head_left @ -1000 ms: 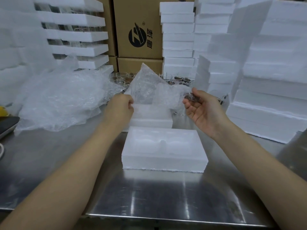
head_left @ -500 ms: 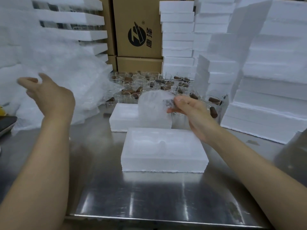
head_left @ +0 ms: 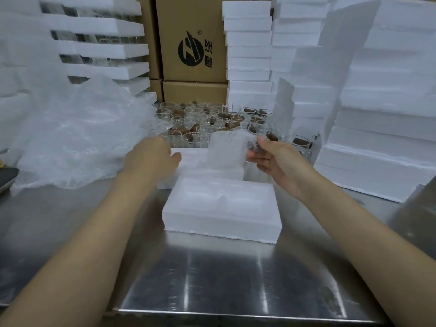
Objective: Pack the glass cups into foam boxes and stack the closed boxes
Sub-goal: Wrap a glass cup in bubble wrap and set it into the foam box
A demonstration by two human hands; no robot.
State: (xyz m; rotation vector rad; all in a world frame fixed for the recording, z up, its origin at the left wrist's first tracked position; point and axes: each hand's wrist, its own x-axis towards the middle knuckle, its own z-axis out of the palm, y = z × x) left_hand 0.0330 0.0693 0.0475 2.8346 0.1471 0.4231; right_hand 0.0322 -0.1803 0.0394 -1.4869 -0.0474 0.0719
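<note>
Brown cardboard carton [head_left: 193,31] at twelve o'clock, far back, carries the only printing: a round black logo [head_left: 190,53] with slanted strokes, a tiny registered mark above it, and two black characters turned on their side that are too soft to read. A second, plain carton [head_left: 195,92] sits beneath it.

A brushed stainless-steel table [head_left: 212,279] fills the lower view and reflects the overhead light in streaks. At its centre lies an open white foam box [head_left: 221,215] with two empty moulded hollows. A second foam piece [head_left: 188,159] sits just behind it.

At one o'clock the right hand [head_left: 276,161] pinches a small bubble-wrap sheet [head_left: 224,149] between thumb and fingertips, above the box's far edge; something dark shows at the fingertips, too blurred to name. At eleven o'clock the left hand [head_left: 151,156] is near the sheet, seen from the back and smeared by motion; whether it grips anything cannot be told.

The glass cups [head_left: 200,123], many with brown stoppers inside, stand crowded on the table at twelve o'clock. A loose bubble-wrap heap [head_left: 77,138] sprawls at ten o'clock. White foam stacks [head_left: 389,114] rise at two o'clock, and foam trays [head_left: 101,50] with glassware between them are stacked at eleven.
</note>
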